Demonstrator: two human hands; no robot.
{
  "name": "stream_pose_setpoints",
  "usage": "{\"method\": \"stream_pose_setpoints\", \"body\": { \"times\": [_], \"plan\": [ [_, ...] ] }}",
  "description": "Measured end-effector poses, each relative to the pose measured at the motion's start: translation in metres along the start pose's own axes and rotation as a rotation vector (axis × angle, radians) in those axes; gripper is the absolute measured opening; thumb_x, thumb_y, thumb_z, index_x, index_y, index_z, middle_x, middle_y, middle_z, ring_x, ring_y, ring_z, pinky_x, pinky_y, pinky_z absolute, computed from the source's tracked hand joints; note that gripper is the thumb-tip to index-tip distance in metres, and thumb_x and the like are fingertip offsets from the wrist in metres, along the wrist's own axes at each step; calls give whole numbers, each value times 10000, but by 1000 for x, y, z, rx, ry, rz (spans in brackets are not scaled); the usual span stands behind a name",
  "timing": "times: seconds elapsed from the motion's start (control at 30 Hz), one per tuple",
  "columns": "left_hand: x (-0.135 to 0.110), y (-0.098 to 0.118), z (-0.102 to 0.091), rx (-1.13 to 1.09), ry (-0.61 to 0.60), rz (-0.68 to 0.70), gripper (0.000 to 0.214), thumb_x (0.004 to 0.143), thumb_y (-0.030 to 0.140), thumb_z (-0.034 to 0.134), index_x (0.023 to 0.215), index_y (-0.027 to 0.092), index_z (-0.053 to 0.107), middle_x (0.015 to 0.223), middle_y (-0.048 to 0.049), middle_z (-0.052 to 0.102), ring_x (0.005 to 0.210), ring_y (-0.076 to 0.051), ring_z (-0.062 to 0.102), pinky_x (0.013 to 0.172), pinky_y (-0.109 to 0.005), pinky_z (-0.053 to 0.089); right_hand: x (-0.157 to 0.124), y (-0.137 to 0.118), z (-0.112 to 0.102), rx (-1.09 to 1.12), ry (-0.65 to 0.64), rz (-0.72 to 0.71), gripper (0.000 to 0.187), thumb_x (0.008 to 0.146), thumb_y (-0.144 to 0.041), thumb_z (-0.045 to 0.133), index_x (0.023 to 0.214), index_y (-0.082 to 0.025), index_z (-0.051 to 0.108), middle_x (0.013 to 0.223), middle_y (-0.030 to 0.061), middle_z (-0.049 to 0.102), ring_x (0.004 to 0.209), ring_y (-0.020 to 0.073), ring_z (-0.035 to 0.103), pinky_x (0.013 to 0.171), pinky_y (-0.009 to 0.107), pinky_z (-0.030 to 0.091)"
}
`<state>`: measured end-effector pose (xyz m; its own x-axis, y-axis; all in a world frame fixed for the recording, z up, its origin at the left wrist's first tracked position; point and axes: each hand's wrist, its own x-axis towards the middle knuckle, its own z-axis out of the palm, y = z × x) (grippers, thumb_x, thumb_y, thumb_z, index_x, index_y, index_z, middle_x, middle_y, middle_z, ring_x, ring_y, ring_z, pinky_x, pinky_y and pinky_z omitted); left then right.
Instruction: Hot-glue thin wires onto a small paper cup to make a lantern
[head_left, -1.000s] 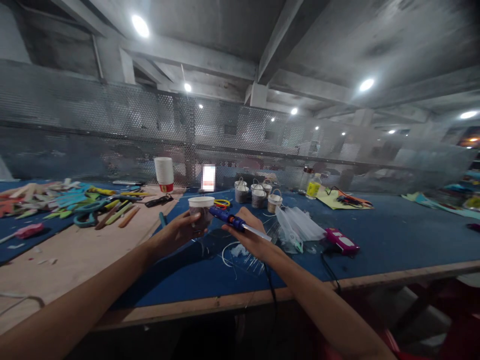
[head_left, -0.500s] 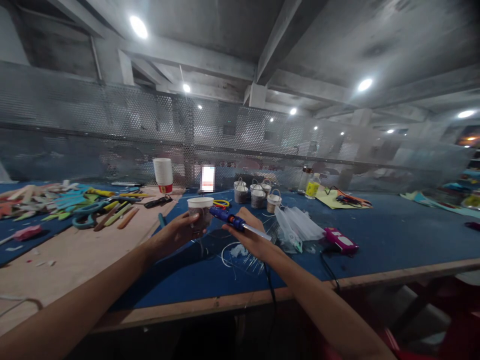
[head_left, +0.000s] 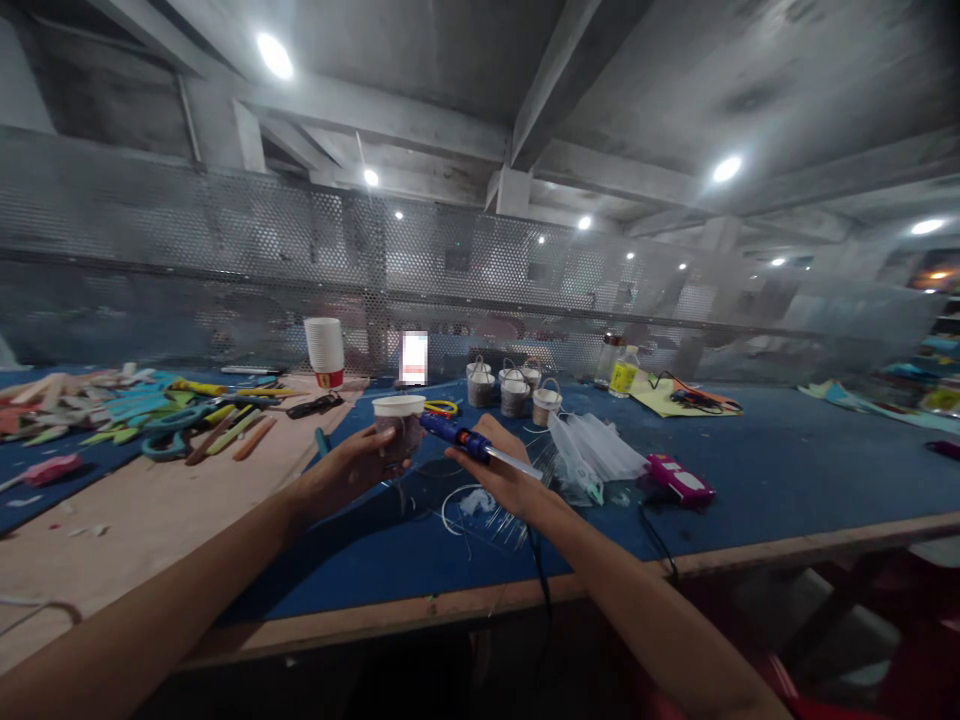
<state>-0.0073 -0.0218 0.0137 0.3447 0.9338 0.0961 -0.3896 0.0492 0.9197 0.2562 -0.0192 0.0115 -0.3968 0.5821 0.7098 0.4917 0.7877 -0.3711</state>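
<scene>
My left hand (head_left: 360,462) is closed around a paper cup (head_left: 400,408) with a white rim and a darker, greyish wrapped side. A thin strand hangs below the cup. In my right hand (head_left: 501,470) is a blue hot glue gun (head_left: 459,436), a clear glue stick (head_left: 516,462) poking out of its back end. The gun's nozzle end points at the cup's side, close to it; whether they touch I cannot tell. Behind the hands stand several small wrapped cups with handles (head_left: 514,392). Yellow-handled scissors (head_left: 442,408) lie just beyond the held cup.
A stack of white paper cups (head_left: 325,350) stands at the back left, near blue-handled scissors (head_left: 174,430) and felt scraps. To the right are a plastic bag (head_left: 596,455), a magenta device (head_left: 679,480), and a yellow bottle (head_left: 623,374). A perforated metal screen (head_left: 442,250) rises behind.
Both hands keep nearly the same pose, cup and glue gun still held close together. The whole view has shifted very slightly.
</scene>
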Motion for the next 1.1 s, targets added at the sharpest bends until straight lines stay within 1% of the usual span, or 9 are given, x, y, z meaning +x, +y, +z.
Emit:
{"method": "stream_pose_setpoints", "body": {
  "times": [0.13,0.27,0.4,0.5,0.6,0.73,0.9,0.97,1.1],
  "plan": [
    [-1,1,1,-4,-8,-10,317,914,303,731,1222,234,766,1242,-103,782,1113,-249,692,868,-338,538,0,1,0,6,1,-1,360,1007,-539,599,840,-226,537,909,2,526,752,146,531,630,268,376],
    [-2,2,3,-13,2,-8,294,928,290,718,1215,250,767,1239,-86,786,1078,-236,706,849,-325,539,0,3,-1,3,5,7,358,1005,-534,603,834,-227,533,905,3,523,746,148,529,640,271,384],
    [-1,1,0,-9,-22,6,317,934,298,715,1245,244,751,1249,-102,782,1071,-249,717,841,-326,544,0,2,-1,21,12,12,347,1001,-527,612,839,-229,538,922,8,535,741,148,532,640,270,392],
    [-1,0,-2,-9,-37,10,325,943,299,707,1262,249,745,1264,-96,776,1081,-243,714,836,-320,544,-1,1,-2,28,10,25,351,998,-524,619,833,-226,532,920,0,528,719,138,518,627,266,377],
    [-2,2,-1,-16,-25,-4,327,940,292,708,1262,249,744,1287,-86,766,1132,-242,694,841,-314,543,-1,0,-4,39,10,38,350,996,-514,628,828,-222,531,916,-7,528,706,129,504,625,261,369],
    [-3,4,1,-15,-14,-10,314,949,300,679,1251,245,746,1328,-94,743,1249,-265,640,859,-319,538,-1,0,-6,71,15,37,359,997,-515,624,817,-221,523,900,-8,532,706,129,501,634,259,377],
    [-3,4,1,-16,-38,-14,357,920,316,710,1269,246,740,1341,-92,731,1296,-282,608,871,-328,536,-1,1,-6,102,28,34,345,988,-502,642,819,-223,532,884,-14,527,705,128,499,633,257,383],
    [-3,4,0,-22,-45,-15,354,937,326,693,1281,254,735,1354,-83,722,1292,-274,603,871,-326,536,-1,1,-6,125,30,34,338,985,-493,650,816,-222,539,881,-17,528,700,125,492,637,256,388],
    [-2,3,-3,-51,-58,-20,350,970,295,648,1306,237,726,1360,-91,719,1204,-247,638,821,-302,543,-2,2,-5,145,40,44,333,978,-496,657,817,-225,549,845,-21,515,691,131,474,635,255,392]
  ]
}}
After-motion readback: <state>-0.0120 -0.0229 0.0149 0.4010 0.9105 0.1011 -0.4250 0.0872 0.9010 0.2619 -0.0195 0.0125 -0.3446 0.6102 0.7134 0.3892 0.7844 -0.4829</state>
